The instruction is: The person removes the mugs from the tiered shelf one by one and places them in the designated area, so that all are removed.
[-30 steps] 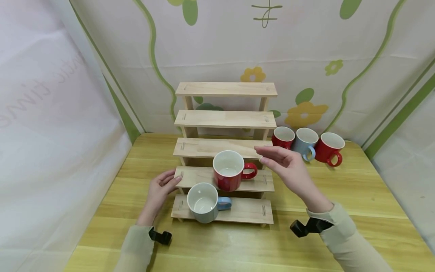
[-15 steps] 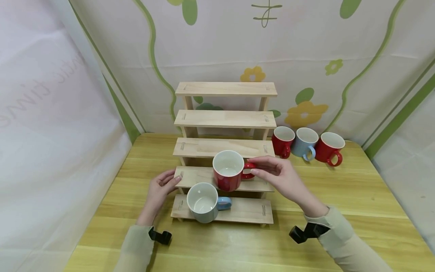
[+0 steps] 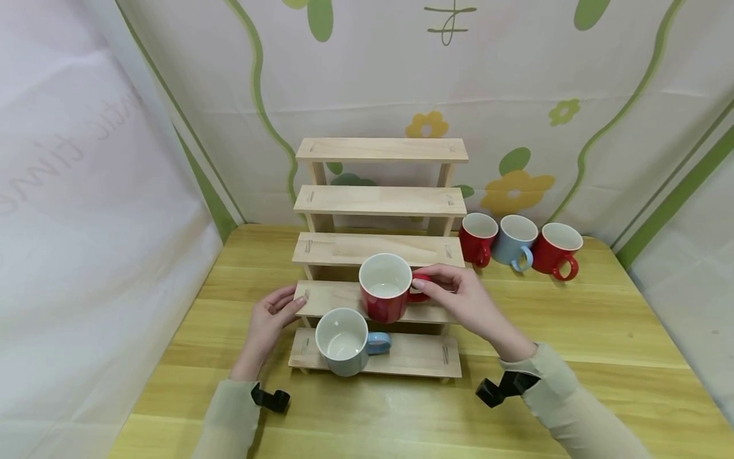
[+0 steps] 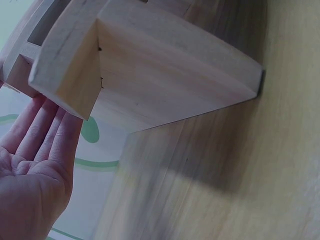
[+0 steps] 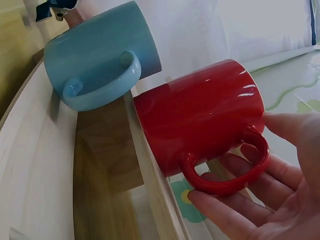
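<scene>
White cloths around a wood table.
In our head view, the table spreads toward 6 o'clock with a pale sheen. At 12 we see the back cloth with wavy green lines, one yellow flower at 1; at 9, a cloth with faint lettering; at 3, another cloth. Our light is soft.

On the white left cloth stood pale, slanting letters, which probably read "ntic time", though they were faint and ran mirrored, from right to left. On the back cloth, at the top of the head view, there was a green letter-like sign, with two bars crossed by a looped stroke.
</scene>
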Demonstrator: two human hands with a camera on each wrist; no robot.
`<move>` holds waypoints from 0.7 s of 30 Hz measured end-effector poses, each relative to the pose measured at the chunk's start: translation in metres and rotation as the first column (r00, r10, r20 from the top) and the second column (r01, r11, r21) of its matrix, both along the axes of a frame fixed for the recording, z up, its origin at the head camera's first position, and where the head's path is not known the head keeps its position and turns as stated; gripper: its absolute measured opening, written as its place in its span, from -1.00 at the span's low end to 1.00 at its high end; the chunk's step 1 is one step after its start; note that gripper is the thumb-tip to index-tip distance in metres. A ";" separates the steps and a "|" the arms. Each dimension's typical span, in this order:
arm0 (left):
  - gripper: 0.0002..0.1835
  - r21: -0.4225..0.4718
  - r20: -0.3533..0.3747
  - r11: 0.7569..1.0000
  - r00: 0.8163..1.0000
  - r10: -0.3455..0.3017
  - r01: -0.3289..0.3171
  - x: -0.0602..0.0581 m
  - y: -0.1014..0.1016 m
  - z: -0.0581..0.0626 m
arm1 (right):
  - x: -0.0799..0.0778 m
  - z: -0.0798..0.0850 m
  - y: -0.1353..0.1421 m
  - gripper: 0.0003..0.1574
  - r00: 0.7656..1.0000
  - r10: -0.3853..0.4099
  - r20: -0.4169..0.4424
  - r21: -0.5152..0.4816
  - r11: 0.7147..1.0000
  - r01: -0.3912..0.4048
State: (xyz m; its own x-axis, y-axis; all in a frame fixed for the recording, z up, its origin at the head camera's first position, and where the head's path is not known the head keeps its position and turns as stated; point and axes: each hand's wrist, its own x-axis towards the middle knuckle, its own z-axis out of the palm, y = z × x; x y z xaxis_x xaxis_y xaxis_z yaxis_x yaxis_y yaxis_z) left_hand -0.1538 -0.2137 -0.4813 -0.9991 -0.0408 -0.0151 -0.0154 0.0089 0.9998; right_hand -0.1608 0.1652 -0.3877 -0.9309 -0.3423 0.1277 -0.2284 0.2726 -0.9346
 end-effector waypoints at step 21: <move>-0.50 0.007 -0.009 1.000 1.000 -0.004 0.004 0.000 -0.001 -0.001 | -0.002 -0.003 -0.001 -0.72 1.000 -0.014 0.006 -0.011 1.000 0.014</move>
State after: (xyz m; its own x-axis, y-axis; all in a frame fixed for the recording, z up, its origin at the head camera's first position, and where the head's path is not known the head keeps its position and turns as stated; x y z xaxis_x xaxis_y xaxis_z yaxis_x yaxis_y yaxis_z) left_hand -0.1535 -0.2145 -0.4824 -0.9993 -0.0363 -0.0060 -0.0060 0.0021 1.0000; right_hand -0.1624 0.1646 -0.3903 -0.9364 -0.3278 0.1256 -0.2188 0.2655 -0.9389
